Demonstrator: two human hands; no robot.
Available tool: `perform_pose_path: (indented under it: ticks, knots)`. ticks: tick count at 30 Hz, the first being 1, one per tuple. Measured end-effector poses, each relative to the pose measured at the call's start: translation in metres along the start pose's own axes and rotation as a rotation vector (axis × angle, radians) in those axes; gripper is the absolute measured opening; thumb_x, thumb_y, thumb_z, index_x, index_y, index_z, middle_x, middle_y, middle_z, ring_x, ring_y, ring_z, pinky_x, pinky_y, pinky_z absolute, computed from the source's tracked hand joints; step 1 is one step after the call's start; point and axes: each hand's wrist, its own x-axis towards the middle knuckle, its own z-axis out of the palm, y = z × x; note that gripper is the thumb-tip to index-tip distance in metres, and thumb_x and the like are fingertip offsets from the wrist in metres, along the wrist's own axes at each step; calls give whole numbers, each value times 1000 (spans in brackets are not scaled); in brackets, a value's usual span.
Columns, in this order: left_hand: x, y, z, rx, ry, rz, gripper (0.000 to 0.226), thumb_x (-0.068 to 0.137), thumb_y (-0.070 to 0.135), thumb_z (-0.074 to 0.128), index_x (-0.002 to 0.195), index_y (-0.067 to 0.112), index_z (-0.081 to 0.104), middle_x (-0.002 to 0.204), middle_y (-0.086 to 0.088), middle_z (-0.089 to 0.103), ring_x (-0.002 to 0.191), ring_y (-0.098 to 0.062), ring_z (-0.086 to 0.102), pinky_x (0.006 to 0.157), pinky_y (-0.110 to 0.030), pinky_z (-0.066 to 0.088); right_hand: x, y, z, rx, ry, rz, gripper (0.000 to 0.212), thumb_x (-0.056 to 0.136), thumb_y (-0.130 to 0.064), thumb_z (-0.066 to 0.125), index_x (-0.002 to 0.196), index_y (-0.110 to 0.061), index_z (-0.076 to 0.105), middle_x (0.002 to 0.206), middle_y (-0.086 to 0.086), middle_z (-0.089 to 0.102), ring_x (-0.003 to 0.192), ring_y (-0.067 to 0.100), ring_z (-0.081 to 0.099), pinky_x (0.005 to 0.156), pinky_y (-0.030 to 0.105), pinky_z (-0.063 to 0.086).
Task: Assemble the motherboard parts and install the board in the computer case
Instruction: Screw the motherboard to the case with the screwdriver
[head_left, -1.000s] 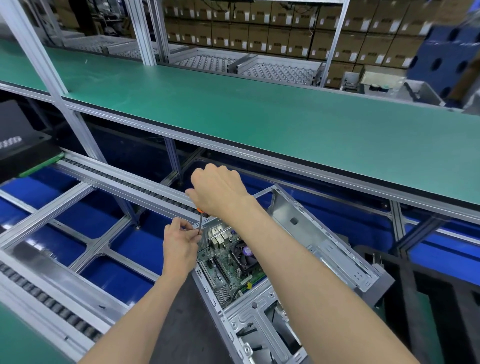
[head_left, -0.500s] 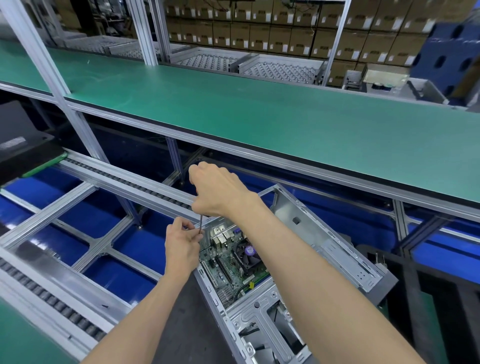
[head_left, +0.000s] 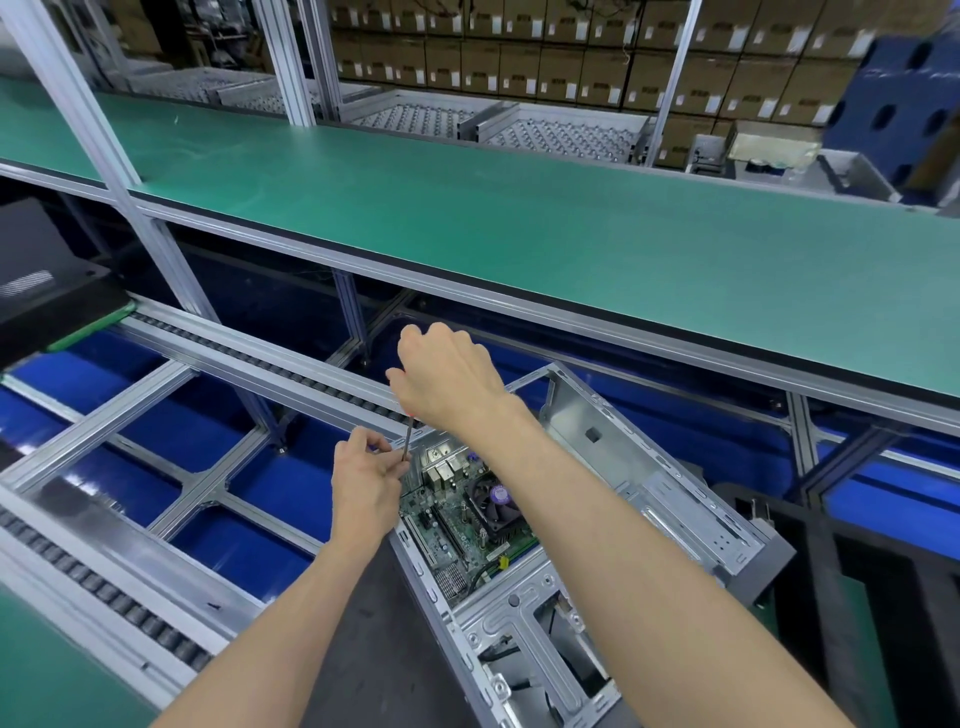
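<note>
The motherboard (head_left: 462, 525) sits inside the open computer case (head_left: 597, 525), which lies on its side in front of you, partly on the dark mat (head_left: 363, 649) and against the roller rail (head_left: 270, 364). You can see the board's green surface, its slots, the metal ports at the far end and the black fan (head_left: 496, 501) near the middle.

Your right hand (head_left: 447, 382) is raised over the case's far-left corner, fingers curled tight round the handle of a screwdriver (head_left: 408, 441); only a sliver of orange handle and the thin shaft show below your fist. The shaft points down towards the corner of the case.

Your left hand (head_left: 366, 475) is lower, just beside the case's left wall, with thumb and fingertips pinched together on the lower part of the shaft. The tip itself is hidden behind your fingers, so you cannot tell what it touches.

Beyond your hands runs a long green bench top (head_left: 519, 223), and behind it stand stacked cardboard boxes (head_left: 571, 73).
</note>
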Motion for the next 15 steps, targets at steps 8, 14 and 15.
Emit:
perform_pose_path:
  ticks: [8,14,15]
  knots:
    - [3,15,-4,337,-104,355,9,83,30,79,78,38,76,109,16,61,97,-18,47,77,-43,45,-5,17,-18,110,-37,-77,18,92,-21,60,97,-11,46,88,9,57,75,34,53,65,44,51]
    - [11,18,1,408,-133,318,9,89,35,72,85,39,79,115,24,59,97,-8,53,64,-29,37,-6,18,-10,125,-11,-87,19,91,-16,59,97,-13,41,90,7,56,75,34,53,62,42,47]
    - [12,18,1,407,-126,308,9,89,35,71,85,39,79,115,24,60,99,-8,53,64,-29,36,-5,18,-9,129,-10,-86,19,91,-16,59,98,-12,42,90,7,56,76,35,53,63,43,48]
